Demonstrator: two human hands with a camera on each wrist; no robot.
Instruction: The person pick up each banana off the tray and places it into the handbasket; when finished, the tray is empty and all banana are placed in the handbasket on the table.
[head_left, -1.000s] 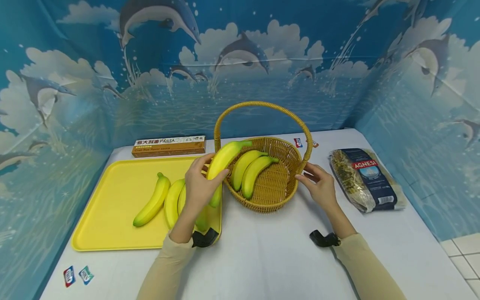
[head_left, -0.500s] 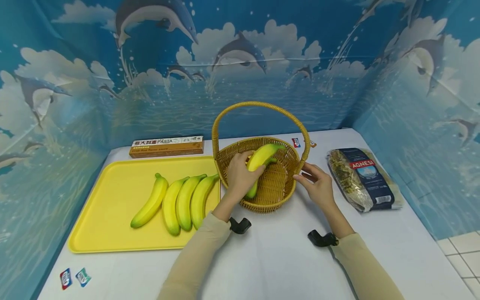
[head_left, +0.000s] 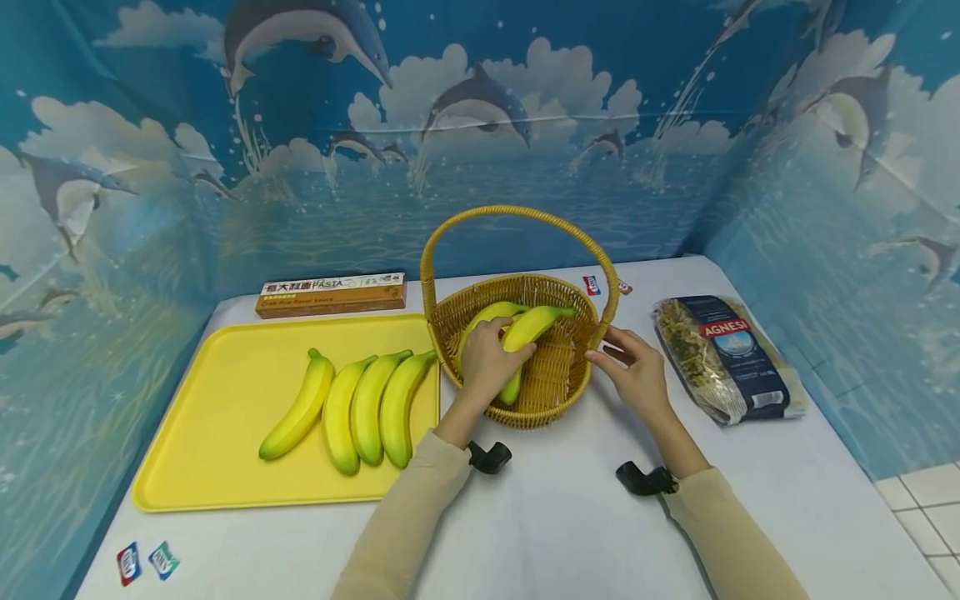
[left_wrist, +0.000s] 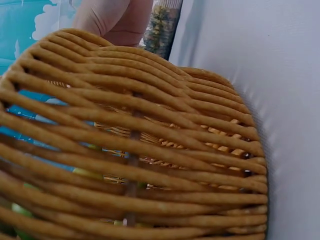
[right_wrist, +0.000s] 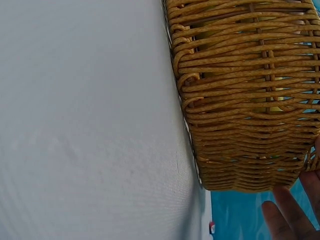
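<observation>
My left hand (head_left: 487, 360) reaches into the wicker basket (head_left: 566, 362) and grips a yellow banana (head_left: 538, 322), with its thumb along the near side. The fruit's stem points right and away. Another banana (head_left: 486, 316) lies left of it, partly hidden by the hand. Part of a third shows low in the bowl. My right hand (head_left: 636, 372) holds the basket's right rim at the foot of the tall handle; some of its fingers (right_wrist: 286, 212) show beside the weave in the right wrist view. Woven basket wall (left_wrist: 135, 145) fills much of the left wrist view.
A yellow tray (head_left: 217, 417) at left carries several bananas (head_left: 371, 408) side by side. Behind it stands a pasta box (head_left: 330, 296). At right lies an AGNESI pasta bag (head_left: 727, 358). Small wrapped packets (head_left: 163, 560) dot the white table, before a dolphin-print curtain (head_left: 480, 167).
My left hand has carried the banana from the tray's right side into the basket and lowered it among the others. The right hand has kept its hold on the rim.
</observation>
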